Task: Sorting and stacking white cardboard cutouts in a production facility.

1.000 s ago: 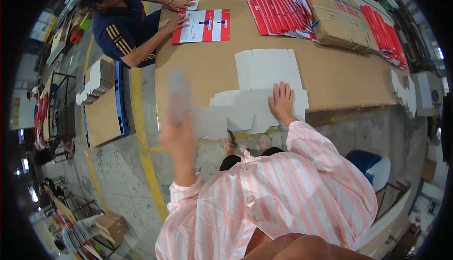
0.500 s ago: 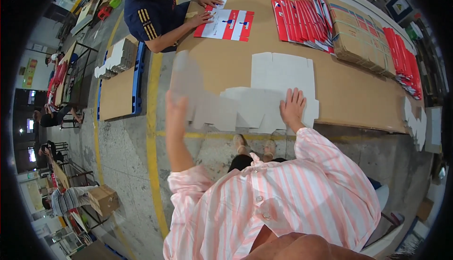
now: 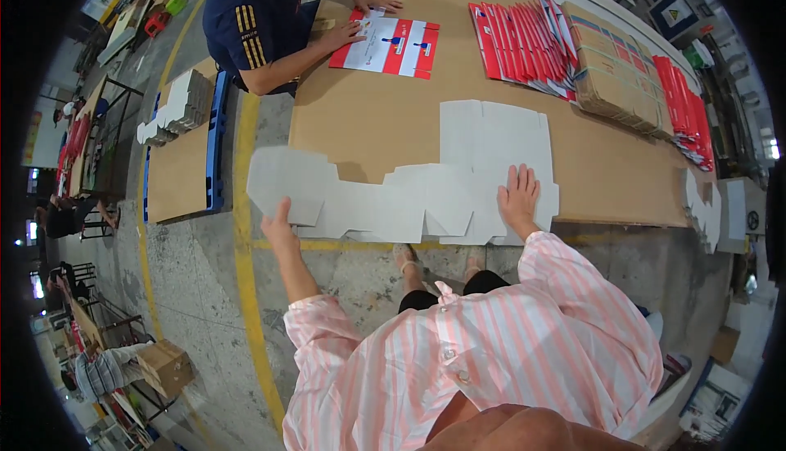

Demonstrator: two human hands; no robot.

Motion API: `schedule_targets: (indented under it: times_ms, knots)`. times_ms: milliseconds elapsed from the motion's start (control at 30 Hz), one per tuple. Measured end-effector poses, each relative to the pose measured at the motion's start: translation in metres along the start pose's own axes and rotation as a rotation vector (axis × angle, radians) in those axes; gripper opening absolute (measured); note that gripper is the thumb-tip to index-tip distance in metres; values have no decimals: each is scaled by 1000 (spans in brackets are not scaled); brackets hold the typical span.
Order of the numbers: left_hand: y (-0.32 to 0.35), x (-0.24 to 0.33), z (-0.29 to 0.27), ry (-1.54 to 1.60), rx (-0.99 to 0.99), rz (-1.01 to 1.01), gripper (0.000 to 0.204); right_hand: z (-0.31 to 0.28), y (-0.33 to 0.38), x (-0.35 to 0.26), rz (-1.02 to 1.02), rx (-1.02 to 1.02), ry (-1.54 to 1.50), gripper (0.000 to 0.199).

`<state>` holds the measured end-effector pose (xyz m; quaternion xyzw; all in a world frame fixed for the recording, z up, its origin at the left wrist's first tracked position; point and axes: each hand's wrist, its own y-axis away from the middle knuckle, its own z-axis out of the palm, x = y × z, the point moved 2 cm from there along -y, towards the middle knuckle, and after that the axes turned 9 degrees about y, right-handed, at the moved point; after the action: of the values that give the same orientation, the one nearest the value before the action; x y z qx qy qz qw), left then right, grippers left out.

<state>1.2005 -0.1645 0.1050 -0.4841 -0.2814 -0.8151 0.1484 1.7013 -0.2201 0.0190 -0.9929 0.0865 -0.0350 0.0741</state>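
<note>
A flat white cardboard box blank stretches along the table's near edge, with a tall panel standing away from me at its right. My left hand is at the near edge of its left end panel, gripping it with the thumb on top; the fingers beneath are partly hidden. That left end reaches out past the table's left side. On the right part of the blank my right hand lies flat, palm down with fingers stretched out. Creases and loose flaps show along the blank's near side.
Across the brown-topped table a person in a dark shirt rests both hands on a red-and-white printed sheet. A row of red folded cartons and a strapped brown bundle lie at the far right. A blue pallet stands left.
The left part of the blank has swung down and out to the left, from raised and blurred to lying nearly flat. My left hand moved lower with it; my right hand stays on the blank.
</note>
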Motion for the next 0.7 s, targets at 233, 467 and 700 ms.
schedule_targets:
  times_ms: [233,467,700]
  knots:
    - [210,-45,220,-1281,-619,1062,38,-2,7,27,5,-44,-10,62]
    - [295,-170,237,-1863,-808,1294,44,-3,3,41,5,-98,-103,70]
    - [189,21,188,-767,-567,504,52,4,5,52,64,-44,-31,59]
